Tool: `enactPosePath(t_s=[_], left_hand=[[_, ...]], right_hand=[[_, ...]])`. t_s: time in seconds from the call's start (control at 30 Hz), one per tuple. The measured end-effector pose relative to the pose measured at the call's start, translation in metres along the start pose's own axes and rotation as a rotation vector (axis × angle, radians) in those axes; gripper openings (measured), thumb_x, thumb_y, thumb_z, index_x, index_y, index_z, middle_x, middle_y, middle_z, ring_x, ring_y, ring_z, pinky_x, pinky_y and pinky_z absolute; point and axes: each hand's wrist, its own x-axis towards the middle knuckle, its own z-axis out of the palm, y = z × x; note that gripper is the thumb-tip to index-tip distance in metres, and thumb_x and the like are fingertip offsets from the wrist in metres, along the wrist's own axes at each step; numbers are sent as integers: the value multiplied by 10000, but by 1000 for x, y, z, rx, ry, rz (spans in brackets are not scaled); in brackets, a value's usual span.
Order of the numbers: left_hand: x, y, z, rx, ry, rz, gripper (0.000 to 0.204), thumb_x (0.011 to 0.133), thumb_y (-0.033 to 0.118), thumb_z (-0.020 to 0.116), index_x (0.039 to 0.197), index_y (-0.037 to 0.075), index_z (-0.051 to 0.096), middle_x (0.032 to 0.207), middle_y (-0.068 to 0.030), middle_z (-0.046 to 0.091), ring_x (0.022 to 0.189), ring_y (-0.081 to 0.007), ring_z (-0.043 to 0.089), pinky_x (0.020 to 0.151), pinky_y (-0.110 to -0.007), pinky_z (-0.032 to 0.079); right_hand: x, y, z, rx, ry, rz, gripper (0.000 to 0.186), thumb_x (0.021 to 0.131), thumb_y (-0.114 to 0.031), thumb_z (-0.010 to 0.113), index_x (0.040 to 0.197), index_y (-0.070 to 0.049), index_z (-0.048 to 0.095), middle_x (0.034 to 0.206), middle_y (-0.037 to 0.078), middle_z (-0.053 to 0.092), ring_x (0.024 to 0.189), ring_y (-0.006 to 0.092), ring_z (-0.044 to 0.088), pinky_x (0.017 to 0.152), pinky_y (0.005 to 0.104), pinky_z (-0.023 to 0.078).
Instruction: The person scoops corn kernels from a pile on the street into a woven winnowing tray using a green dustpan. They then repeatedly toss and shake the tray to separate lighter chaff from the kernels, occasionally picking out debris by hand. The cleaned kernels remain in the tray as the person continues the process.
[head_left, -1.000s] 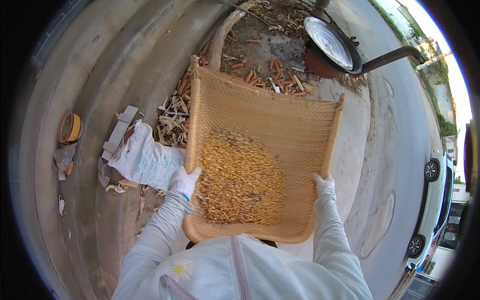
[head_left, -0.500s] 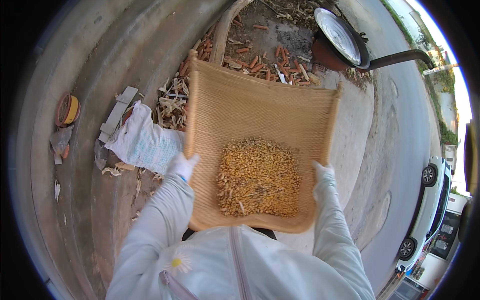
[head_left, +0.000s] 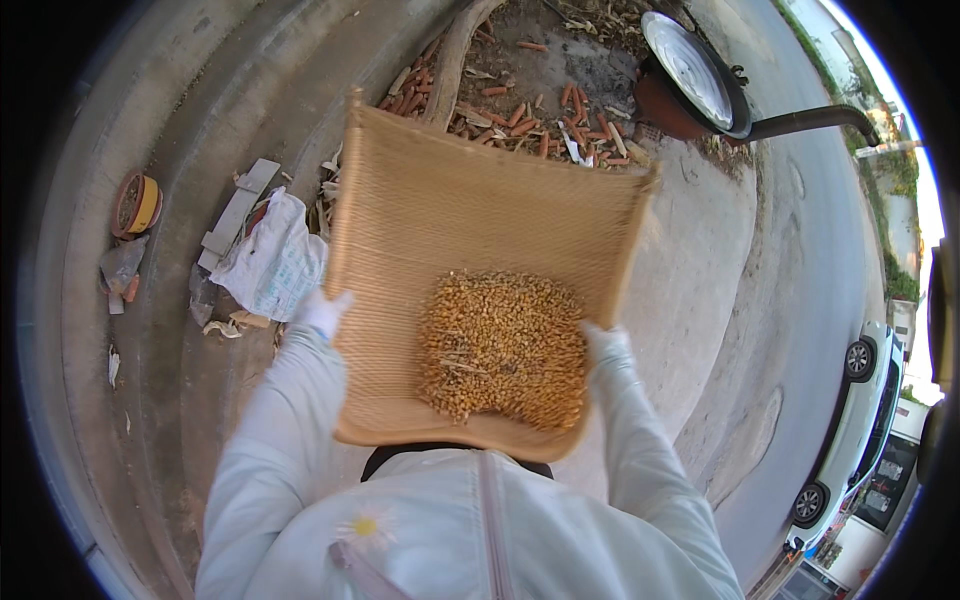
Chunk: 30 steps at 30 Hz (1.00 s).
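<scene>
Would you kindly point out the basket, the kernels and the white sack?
Basket point(head_left: 480, 210), head view, bare woven part.
Kernels point(head_left: 505, 345), head view, middle of the pile.
White sack point(head_left: 270, 257), head view, its visible middle.

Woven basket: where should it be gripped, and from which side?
Likely by both side rims, a hand from each outer side: these long, rounded edges flank the kernels, keeping the load between. Left hand and right hand hold there.

Left grip point(head_left: 322, 313), right grip point(head_left: 605, 345) on basket point(head_left: 480, 205); kernels point(head_left: 505, 340) inside.

Head cam, L fisheye, angled dn.
</scene>
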Motion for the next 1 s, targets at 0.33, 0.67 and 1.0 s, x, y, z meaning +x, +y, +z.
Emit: enactPosePath(t_s=[0.33,0.67,1.0], left_hand=[[-60,71,38,184,-104,-127,655,980,462,832,1343,-75,738,1287,-275,780,1195,-399,752,1065,-493,566],[-6,13,2,320,103,85,594,967,444,824,1277,-60,764,1130,-291,809,1057,-363,805,956,-491,610],[-36,6,-25,26,62,52,599,974,462,827,1326,-17,749,1175,-236,809,1067,-366,778,970,-446,591]], right_hand=[[23,-7,-41,263,-75,140,353,959,-30,788,1293,27,688,1073,185,780,895,343,768,778,499,656],[20,29,-5,173,-186,148,406,938,-26,814,1317,71,704,1151,206,794,957,361,769,872,489,656],[-21,-8,-22,-136,-49,-120,387,963,-203,866,1265,17,762,1022,79,788,906,200,701,847,389,563]])
